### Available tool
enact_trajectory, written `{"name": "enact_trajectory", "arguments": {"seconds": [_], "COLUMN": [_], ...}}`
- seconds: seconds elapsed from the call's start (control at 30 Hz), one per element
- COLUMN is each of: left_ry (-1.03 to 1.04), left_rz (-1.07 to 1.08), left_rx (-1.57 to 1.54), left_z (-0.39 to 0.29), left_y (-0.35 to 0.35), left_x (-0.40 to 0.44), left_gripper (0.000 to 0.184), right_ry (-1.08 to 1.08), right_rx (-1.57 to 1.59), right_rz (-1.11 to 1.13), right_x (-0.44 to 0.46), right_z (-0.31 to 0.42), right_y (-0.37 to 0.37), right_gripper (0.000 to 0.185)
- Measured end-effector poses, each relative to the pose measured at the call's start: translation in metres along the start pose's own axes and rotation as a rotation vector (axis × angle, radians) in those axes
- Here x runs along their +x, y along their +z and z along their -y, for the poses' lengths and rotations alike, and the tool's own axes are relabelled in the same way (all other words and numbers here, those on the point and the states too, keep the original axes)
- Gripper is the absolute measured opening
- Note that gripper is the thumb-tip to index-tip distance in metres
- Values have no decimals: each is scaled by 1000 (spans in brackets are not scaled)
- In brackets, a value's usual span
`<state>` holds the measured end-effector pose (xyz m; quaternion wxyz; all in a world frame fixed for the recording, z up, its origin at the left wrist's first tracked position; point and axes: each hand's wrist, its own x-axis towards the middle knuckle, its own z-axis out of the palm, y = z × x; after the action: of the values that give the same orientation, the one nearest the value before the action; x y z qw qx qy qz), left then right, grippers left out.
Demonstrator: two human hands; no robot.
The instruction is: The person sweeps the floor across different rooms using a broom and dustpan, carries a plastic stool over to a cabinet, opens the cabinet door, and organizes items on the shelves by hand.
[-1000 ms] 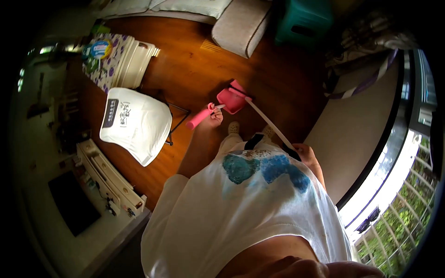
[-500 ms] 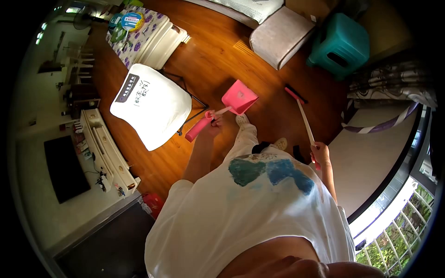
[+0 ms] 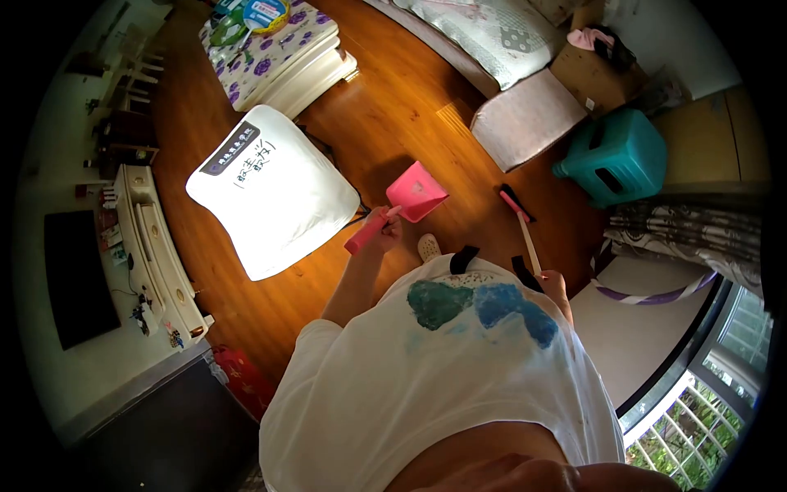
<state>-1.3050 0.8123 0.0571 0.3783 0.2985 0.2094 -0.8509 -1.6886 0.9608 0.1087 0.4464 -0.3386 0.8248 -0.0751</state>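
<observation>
My left hand [image 3: 387,230] is closed around the handle of a pink dustpan [image 3: 416,190]. The dustpan's pan hangs out ahead of that hand, low over the wooden floor; whether it touches the boards I cannot tell. My right hand [image 3: 555,289] grips the pale handle of a broom [image 3: 528,238]. Its head, pink with dark bristles, is down by the floor to the right of the dustpan. A chair with a white cover [image 3: 275,197] bearing dark writing stands just left of my left hand.
A cabinet with a purple-flowered cloth [image 3: 283,49] stands behind the chair. Ahead on the right are a padded grey seat [image 3: 525,123] and teal stools [image 3: 619,156]. A purple and white hoop [image 3: 656,297] lies at the right, by the window. A low cream TV cabinet [image 3: 160,254] runs along the left.
The view has shifted, with more of the seat and a cardboard box showing at the upper right. Both hands keep their hold, and the broom head has drawn slightly closer to me.
</observation>
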Motion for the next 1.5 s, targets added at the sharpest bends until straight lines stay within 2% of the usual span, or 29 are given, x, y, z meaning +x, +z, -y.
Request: {"name": "enact_trajectory", "arguments": {"seconds": [0.03,0.1,0.13,0.2,0.23,0.27,0.3,0.37,0.4,0.47,0.5,0.53,0.57,0.6,0.63,0.73,0.8,0.83,0.9,0.93,1.0,1.07,1.1,1.17,1.2,1.5], "left_ry": [-14,-16,-10,94,105,133,164,173,170,196,165,136,160,191,214,354,344,387,421,398,446,558,598,499,519,886], "left_rz": [-26,-33,-27,-54,-47,-64,-82,-81,-86,-146,-54,39,29,37,41,-56,-158,-89,-36,16,-67,62,56,122,140,105], "left_rx": [30,100,90,125,114,118,120,93,78,49,-7,-61,-89,-100,-128,-177,-171,-148,-189,-197,-294,-295,-331,-538,-587,-802], "left_z": [-4,-10,-10,-7,-6,-5,0,0,-1,5,6,9,12,15,19,37,47,51,62,69,83,105,114,132,141,230], "left_y": [1,1,2,3,5,6,7,-6,-10,-1,-4,-4,-4,-3,-3,22,31,10,18,21,17,26,20,-2,-4,-30], "left_x": [-1,-4,-6,-9,-10,-11,-10,-5,-3,-11,-11,-9,-8,-6,-3,-5,-3,9,12,14,23,21,22,25,22,-15], "left_gripper": [25,46,46,54,54,28,9,9,8,12,14,17,19,19,18,18,19,18,17,15,12,11,11,11,11,11], "right_ry": [-6,-206,-213,-33,0,-11,71,279,268,183,139,125,-462,-981,-1081,-1008,-999,-1001,-981,-921,-793,-672,-655,-636,-632,-657], "right_rx": [-9,-11,-23,635,574,561,732,1061,1044,743,592,573,150,-256,-336,-328,-353,-360,-381,-397,-438,-484,-502,-536,-552,-704], "right_rz": [2,-65,-63,193,248,253,358,535,550,614,642,661,621,289,224,353,414,437,500,554,651,729,768,828,854,985], "right_x": [10,31,36,46,79,101,121,158,162,145,144,160,176,189,195,207,217,223,227,225,216,214,220,233,237,226], "right_z": [-1,-3,2,17,-6,-13,-18,-26,-9,46,65,66,67,70,81,117,146,157,188,200,223,237,239,242,244,257], "right_y": [6,18,20,26,37,47,50,62,57,39,33,31,28,25,15,-11,-26,-29,-36,-44,-58,-66,-64,-59,-53,8], "right_gripper": [27,25,25,20,18,18,18,19,19,21,22,22,24,25,25,25,25,25,26,27,29,31,31,31,32,33]}}
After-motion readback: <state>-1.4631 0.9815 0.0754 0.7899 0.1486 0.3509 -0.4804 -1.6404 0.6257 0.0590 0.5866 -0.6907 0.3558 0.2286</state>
